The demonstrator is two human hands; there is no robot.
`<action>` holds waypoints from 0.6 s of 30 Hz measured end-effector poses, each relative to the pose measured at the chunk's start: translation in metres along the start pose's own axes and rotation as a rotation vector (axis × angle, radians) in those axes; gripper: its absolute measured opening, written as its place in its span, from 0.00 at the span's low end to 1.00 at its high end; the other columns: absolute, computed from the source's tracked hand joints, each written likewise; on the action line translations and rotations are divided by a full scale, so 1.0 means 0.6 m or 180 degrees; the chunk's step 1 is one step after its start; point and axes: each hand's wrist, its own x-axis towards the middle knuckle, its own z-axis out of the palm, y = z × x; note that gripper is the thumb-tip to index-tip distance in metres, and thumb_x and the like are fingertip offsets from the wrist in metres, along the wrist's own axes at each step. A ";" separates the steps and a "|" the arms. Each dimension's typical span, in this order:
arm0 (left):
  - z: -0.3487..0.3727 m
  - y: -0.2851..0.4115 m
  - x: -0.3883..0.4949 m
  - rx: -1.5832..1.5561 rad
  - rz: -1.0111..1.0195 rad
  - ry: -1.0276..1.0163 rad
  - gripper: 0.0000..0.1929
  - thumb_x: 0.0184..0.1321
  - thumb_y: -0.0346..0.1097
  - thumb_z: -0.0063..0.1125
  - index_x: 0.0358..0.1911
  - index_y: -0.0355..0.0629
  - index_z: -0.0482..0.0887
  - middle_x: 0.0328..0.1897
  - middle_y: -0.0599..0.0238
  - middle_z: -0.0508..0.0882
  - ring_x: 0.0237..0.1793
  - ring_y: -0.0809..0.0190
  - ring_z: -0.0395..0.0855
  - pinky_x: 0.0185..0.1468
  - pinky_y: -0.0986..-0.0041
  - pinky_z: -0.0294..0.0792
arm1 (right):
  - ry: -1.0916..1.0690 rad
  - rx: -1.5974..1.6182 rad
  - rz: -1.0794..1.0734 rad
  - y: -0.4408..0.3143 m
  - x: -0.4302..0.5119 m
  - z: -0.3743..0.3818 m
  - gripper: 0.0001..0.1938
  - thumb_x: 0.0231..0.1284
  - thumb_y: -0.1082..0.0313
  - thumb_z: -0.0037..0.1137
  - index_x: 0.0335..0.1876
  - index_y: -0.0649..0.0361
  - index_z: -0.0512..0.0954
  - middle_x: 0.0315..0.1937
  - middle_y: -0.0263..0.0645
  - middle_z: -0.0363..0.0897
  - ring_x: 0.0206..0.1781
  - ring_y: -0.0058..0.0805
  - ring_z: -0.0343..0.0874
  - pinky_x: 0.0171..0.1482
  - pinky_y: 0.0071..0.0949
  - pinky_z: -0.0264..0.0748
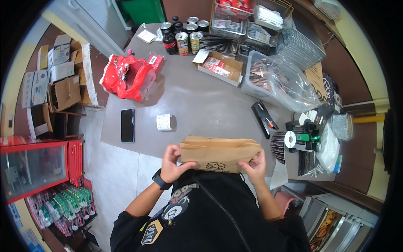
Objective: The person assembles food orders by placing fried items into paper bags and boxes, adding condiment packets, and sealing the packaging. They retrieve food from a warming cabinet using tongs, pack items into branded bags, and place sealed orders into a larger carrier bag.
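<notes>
A brown paper bag point(220, 154) with a dark printed emblem is held at the table's near edge, its upper edge folded or creased. My left hand point(173, 165) grips the bag's left end, thumb on the near face. At the right end, my right hand point(255, 165) pinches the paper between thumb and fingers. Beyond the bag lie a small curled paper receipt point(163, 122) and a dark-screened smartphone point(127, 125). A black stapler point(263, 119) rests to the right of them. Whether the bag holds anything cannot be seen.
On the grey table point(192, 100) stand a red plastic bag point(126, 77), drink cans point(182, 44), an open cardboard box point(220, 67) and a clear plastic tub point(267, 75). A label printer point(302, 138) is at the right. Foil containers point(302, 47) are stacked behind the tub.
</notes>
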 end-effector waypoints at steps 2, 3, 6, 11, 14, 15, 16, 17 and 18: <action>0.001 -0.011 0.014 0.1148 0.0294 -0.0418 0.12 0.48 0.29 0.74 0.37 0.43 0.89 0.55 0.56 0.84 0.55 0.57 0.81 0.67 0.61 0.64 | -0.0536 -0.0876 0.0241 -0.006 0.012 0.005 0.16 0.50 0.78 0.70 0.45 0.67 0.79 0.41 0.39 0.85 0.46 0.25 0.83 0.52 0.29 0.79; 0.001 -0.014 0.022 0.1809 0.0557 -0.0700 0.12 0.47 0.30 0.74 0.37 0.44 0.89 0.55 0.57 0.84 0.56 0.57 0.81 0.69 0.59 0.62 | -0.0781 -0.1467 0.0636 -0.008 0.019 0.005 0.15 0.51 0.76 0.69 0.45 0.68 0.80 0.42 0.41 0.86 0.47 0.27 0.84 0.53 0.29 0.79; -0.003 -0.012 0.040 0.1482 0.0562 -0.0958 0.11 0.47 0.30 0.72 0.37 0.43 0.90 0.45 0.60 0.89 0.55 0.54 0.84 0.71 0.55 0.58 | -0.1699 -0.1553 -0.0920 -0.006 0.047 -0.007 0.13 0.52 0.74 0.67 0.43 0.71 0.83 0.43 0.48 0.86 0.51 0.36 0.85 0.54 0.32 0.80; -0.012 0.017 0.049 0.1711 -0.0385 -0.0636 0.10 0.57 0.29 0.67 0.42 0.38 0.89 0.40 0.57 0.90 0.41 0.62 0.90 0.44 0.74 0.77 | -0.1048 -0.1927 -0.0796 0.017 0.066 -0.030 0.09 0.48 0.77 0.66 0.37 0.71 0.85 0.35 0.46 0.88 0.38 0.33 0.89 0.43 0.25 0.83; -0.016 0.028 0.061 0.1526 -0.0304 -0.0519 0.09 0.63 0.31 0.64 0.43 0.35 0.88 0.32 0.64 0.89 0.34 0.75 0.84 0.36 0.80 0.75 | -0.0643 -0.1952 -0.0199 0.025 0.082 -0.037 0.04 0.55 0.76 0.66 0.31 0.70 0.84 0.26 0.41 0.85 0.31 0.19 0.83 0.34 0.20 0.78; -0.019 0.029 0.066 0.1542 -0.0651 -0.0431 0.09 0.63 0.31 0.63 0.43 0.34 0.87 0.30 0.66 0.89 0.33 0.76 0.82 0.36 0.79 0.74 | -0.0426 -0.2274 0.0184 0.025 0.089 -0.038 0.05 0.58 0.76 0.66 0.30 0.69 0.84 0.25 0.39 0.85 0.30 0.17 0.81 0.32 0.19 0.77; -0.016 0.027 0.074 0.1159 -0.0444 -0.0477 0.10 0.65 0.31 0.62 0.45 0.34 0.86 0.30 0.72 0.86 0.31 0.78 0.76 0.36 0.80 0.72 | -0.0320 -0.1789 0.0305 0.026 0.096 -0.038 0.07 0.63 0.73 0.62 0.29 0.67 0.83 0.26 0.33 0.84 0.29 0.12 0.76 0.31 0.17 0.73; -0.018 0.025 0.081 0.1148 -0.0379 -0.0543 0.10 0.65 0.31 0.62 0.46 0.33 0.86 0.30 0.72 0.86 0.32 0.78 0.77 0.36 0.80 0.72 | -0.0494 -0.1388 0.0153 0.026 0.102 -0.037 0.07 0.64 0.73 0.62 0.31 0.67 0.84 0.28 0.33 0.84 0.30 0.13 0.76 0.32 0.17 0.73; -0.019 0.022 0.091 0.1134 -0.0309 -0.0622 0.10 0.65 0.31 0.61 0.46 0.33 0.86 0.31 0.72 0.86 0.33 0.78 0.77 0.37 0.80 0.72 | -0.0517 -0.1058 0.0174 0.026 0.109 -0.036 0.07 0.65 0.72 0.61 0.32 0.66 0.84 0.30 0.33 0.84 0.31 0.13 0.77 0.34 0.17 0.74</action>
